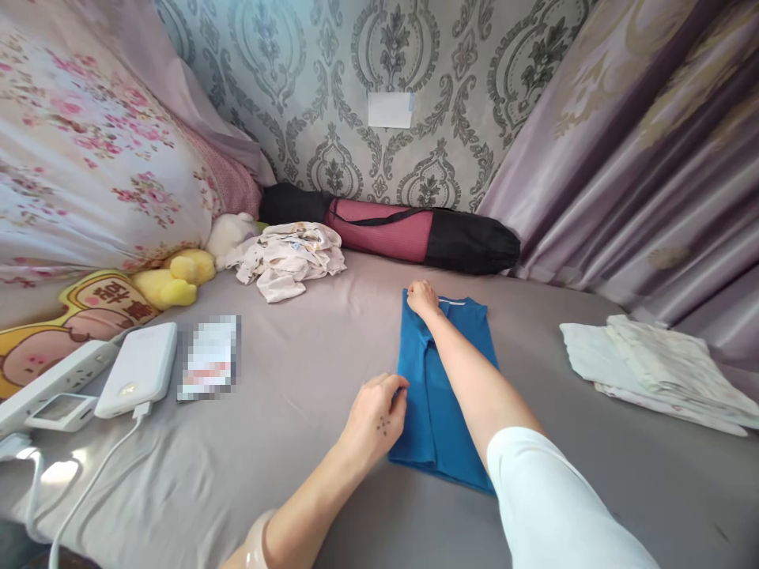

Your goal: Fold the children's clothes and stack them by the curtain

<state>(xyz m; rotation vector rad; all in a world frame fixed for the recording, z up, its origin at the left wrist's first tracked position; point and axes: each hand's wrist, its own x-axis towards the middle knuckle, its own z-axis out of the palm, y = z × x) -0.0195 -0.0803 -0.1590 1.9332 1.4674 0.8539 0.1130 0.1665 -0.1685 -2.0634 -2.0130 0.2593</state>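
Observation:
A blue shirt lies on the grey bed sheet in front of me, its left side folded over toward the middle. At the shirt's left edge, about halfway down, my left hand is closed with thumb and fingertips pinching the cloth. Reaching across the shirt, my right hand grips the far left corner, near the collar, with its fingers curled down. My right forearm hides part of the shirt's middle.
A crumpled pile of light clothes lies at the back left, a folded white stack at the right. A long black-and-pink bag runs along the wall. Power bank, power strip, cables and plush toys are left.

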